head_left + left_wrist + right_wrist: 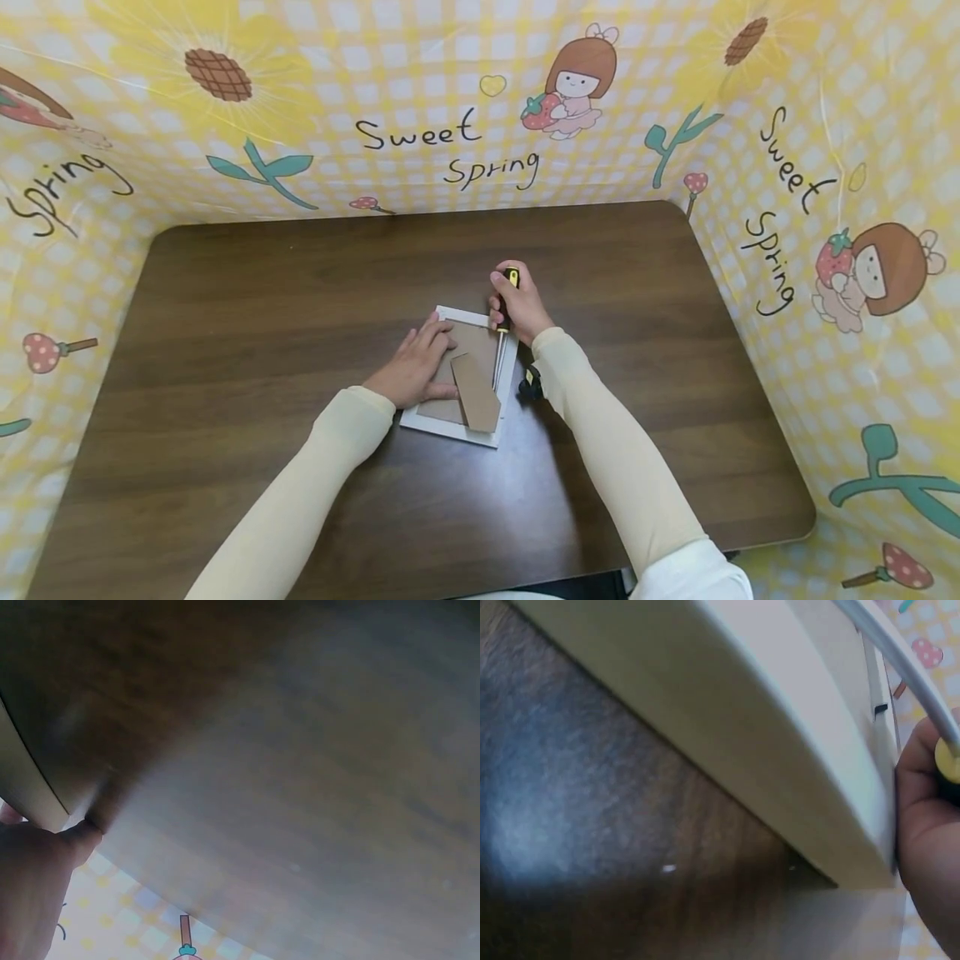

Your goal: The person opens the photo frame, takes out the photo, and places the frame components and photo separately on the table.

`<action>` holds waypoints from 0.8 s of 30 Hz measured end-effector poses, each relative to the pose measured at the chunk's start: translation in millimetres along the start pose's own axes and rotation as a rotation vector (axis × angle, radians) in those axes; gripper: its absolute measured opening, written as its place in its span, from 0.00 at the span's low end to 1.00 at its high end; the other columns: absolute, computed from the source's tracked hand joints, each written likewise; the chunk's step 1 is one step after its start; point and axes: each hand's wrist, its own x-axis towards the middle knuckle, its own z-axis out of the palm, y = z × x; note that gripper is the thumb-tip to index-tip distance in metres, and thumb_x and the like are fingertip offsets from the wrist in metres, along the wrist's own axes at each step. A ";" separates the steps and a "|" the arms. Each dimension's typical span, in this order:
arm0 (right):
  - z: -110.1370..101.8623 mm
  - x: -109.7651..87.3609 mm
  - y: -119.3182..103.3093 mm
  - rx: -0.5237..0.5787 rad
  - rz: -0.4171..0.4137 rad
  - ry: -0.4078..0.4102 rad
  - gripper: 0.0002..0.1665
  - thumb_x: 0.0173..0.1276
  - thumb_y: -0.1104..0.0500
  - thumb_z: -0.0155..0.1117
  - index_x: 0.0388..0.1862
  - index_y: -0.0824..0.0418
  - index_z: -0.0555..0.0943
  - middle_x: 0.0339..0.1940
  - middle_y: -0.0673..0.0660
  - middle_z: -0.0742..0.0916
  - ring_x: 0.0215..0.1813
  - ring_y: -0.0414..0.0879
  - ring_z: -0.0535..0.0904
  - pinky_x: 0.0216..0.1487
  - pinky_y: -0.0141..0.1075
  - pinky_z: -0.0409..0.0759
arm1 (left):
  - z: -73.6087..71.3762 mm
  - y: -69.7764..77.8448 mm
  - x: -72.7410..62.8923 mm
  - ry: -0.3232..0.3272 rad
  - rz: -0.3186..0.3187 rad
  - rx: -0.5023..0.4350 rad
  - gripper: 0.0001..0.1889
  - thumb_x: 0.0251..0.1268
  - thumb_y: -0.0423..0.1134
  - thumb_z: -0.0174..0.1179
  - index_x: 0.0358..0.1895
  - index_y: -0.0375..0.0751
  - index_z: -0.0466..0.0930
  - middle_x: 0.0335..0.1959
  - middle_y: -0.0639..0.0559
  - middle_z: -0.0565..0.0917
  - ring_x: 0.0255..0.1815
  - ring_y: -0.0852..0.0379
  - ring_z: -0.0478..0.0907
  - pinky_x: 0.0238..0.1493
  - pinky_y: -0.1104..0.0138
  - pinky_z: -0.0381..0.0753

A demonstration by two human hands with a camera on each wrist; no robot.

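A white picture frame lies back side up on the table, its brown backing board and angled cardboard stand showing. My left hand rests on the frame's left side with fingers spread over rim and backing. My right hand grips the black and yellow handle of a screwdriver at the upper right corner. Its metal shaft points toward me along the inner right edge; I cannot tell what the tip touches. In the right wrist view a small dark tab shows at the inner edge.
A small black object is beside my right cuff; its kind is unclear. The dark wooden table has rounded corners. Yellow checked cloth with printed flowers and figures stands around its back and sides.
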 end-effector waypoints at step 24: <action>-1.4 -6.7 -10.7 0.075 0.006 0.075 0.26 0.82 0.50 0.51 0.72 0.57 0.59 0.22 0.55 0.70 0.17 0.44 0.65 0.19 0.35 0.72 | 0.9 -1.0 -1.3 0.019 0.021 0.020 0.36 0.61 0.55 0.71 0.62 0.35 0.68 0.75 0.38 0.57 0.81 0.37 0.40 0.71 0.37 0.51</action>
